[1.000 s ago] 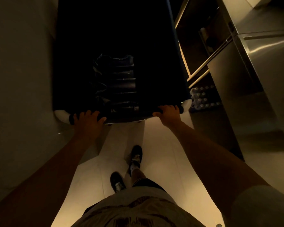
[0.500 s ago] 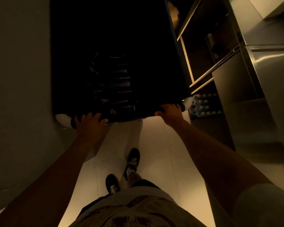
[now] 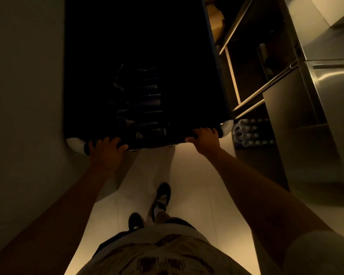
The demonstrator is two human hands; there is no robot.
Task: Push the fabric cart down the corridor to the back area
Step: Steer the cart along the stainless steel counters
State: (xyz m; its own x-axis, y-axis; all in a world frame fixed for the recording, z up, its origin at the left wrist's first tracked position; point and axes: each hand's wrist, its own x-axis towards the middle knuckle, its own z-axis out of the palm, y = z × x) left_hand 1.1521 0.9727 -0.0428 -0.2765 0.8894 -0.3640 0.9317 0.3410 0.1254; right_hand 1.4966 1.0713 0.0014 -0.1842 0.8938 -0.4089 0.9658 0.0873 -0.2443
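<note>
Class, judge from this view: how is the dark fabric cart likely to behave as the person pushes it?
The fabric cart probably rolls easily on the smooth floor. Both the left hand and right hand grip its rim, suggesting steering takes effort. Its cloth sides may flex.

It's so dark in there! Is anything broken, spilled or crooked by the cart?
Nothing stands out. Both the left hand and the right hand grip the cart at its near edge. The floor looks clean. A pack of bottles sits under the shelf, out of the way.

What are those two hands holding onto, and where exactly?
Both the left hand and right hand grip the fabric cart by its near-edge handle bar, one near each end.
</note>
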